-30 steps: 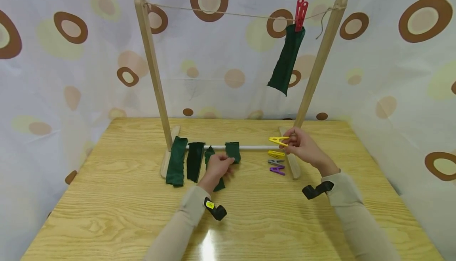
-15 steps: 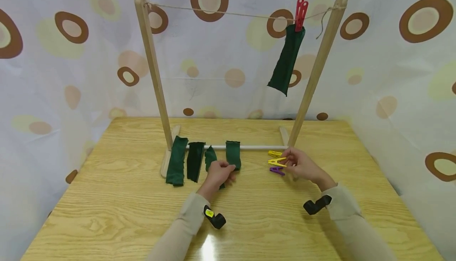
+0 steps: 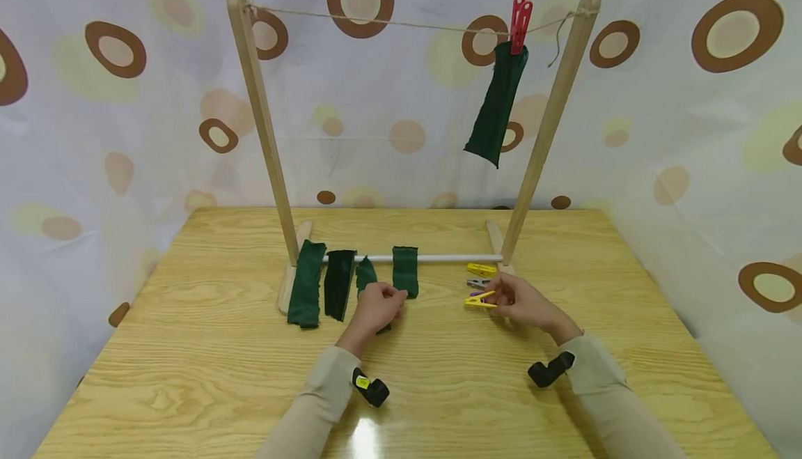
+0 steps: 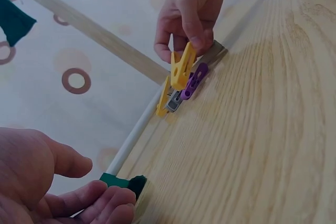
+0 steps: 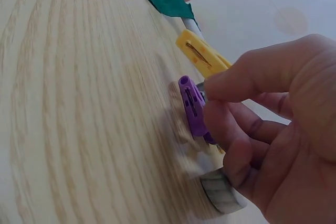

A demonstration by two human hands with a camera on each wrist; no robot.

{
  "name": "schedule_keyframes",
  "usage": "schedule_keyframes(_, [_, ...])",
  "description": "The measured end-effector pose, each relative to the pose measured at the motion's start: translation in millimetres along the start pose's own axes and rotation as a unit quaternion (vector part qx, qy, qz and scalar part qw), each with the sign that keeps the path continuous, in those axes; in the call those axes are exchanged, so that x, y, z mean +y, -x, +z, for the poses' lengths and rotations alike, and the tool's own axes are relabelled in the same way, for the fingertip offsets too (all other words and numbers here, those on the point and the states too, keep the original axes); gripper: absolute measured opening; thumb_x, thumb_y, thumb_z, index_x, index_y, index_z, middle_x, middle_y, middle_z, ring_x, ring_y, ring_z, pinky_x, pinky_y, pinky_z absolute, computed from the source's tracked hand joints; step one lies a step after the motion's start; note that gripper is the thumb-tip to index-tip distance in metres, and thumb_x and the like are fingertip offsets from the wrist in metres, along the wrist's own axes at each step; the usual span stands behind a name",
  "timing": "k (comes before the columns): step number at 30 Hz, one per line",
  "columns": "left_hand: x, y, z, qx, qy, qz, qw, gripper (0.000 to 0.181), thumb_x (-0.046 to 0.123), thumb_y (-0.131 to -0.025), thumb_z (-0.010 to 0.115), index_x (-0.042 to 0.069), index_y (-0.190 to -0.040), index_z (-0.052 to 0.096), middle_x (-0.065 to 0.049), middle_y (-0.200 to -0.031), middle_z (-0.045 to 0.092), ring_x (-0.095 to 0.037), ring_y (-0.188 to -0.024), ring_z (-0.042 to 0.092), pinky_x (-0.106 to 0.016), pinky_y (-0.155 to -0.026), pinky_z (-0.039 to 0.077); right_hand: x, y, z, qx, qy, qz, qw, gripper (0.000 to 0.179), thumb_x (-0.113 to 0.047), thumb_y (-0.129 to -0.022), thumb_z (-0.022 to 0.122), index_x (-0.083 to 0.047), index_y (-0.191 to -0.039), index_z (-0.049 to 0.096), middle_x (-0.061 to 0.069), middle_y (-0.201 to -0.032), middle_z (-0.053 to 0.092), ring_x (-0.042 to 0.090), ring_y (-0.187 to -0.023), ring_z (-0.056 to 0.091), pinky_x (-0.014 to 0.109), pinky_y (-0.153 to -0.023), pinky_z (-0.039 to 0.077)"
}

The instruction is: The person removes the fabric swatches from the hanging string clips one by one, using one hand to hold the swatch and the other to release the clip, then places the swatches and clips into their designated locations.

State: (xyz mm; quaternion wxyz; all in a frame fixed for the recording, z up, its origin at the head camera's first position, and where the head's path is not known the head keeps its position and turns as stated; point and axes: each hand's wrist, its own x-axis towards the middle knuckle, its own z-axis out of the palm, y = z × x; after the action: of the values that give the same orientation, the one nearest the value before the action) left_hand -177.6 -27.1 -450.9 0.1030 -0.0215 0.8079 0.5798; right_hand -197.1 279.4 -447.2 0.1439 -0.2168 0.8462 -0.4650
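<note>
My right hand [image 3: 523, 301] pinches a yellow clothespin [image 3: 480, 299] between thumb and fingers, just above a purple clothespin [image 5: 192, 106] on the table. A grey clothespin [image 3: 477, 283] and a second yellow clothespin [image 3: 481, 269] lie behind it. Loosely curled, my left hand [image 3: 376, 307] hovers by the lower edge of a short green cloth strip [image 3: 405, 271]. The left wrist view has a gap between its thumb and fingers, with nothing held. Another green strip [image 3: 366, 272] is partly hidden under this hand.
A wooden frame's left post [image 3: 263, 125] and right post [image 3: 551, 125] carry a string [image 3: 407, 24]. Two red clothespins [image 3: 520, 25] hold a green strip [image 3: 497, 104] on it. A white bar [image 3: 460, 258] joins the feet. Two more strips lie left, one a darker strip [image 3: 339, 285].
My right hand has come nearer with the yellow clothespin, from beside the right post to over the purple one. My left hand has drawn back slightly, uncovering more of the short strip.
</note>
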Motion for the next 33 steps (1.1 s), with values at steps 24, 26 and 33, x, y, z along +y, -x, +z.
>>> schedule_keyframes(24, [-0.3,0.8,-8.0,-0.005,0.051,-0.023,0.9984,0.025,0.019,-0.096,0.058,-0.005,-0.098,0.064,-0.016,-0.086,0.065,-0.017,-0.066,0.063,-0.029,-0.064,0.056,-2.8,1.5,-4.7,-0.04,0.012,0.011,0.9991,0.036,0.006,-0.079,0.071,0.007,-0.109,0.05,0.016,-0.086,0.051,0.009,-0.067,0.046,0.02,-0.056,0.042])
schedule_keyframes(26, [-0.4,0.3,-8.4,-0.001,0.05,-0.023,0.9985,0.025,0.019,-0.096,0.059,-0.005,-0.098,0.064,-0.015,-0.087,0.065,-0.017,-0.067,0.063,-0.028,-0.065,0.056,-3.7,1.5,-5.5,-0.042,0.005,0.014,0.999,0.037,0.007,-0.078,0.071,0.008,-0.109,0.049,0.016,-0.085,0.05,0.009,-0.067,0.045,0.019,-0.056,0.041])
schedule_keyframes(33, [-0.5,-1.2,-11.0,0.004,0.054,-0.022,0.9983,0.025,0.019,-0.097,0.058,-0.005,-0.098,0.065,-0.015,-0.089,0.066,-0.016,-0.065,0.062,-0.027,-0.064,0.056,-3.8,0.6,-6.8,-0.035,0.01,0.014,0.9992,0.038,0.007,-0.077,0.071,0.009,-0.108,0.049,0.012,-0.086,0.052,0.009,-0.068,0.048,0.019,-0.057,0.043])
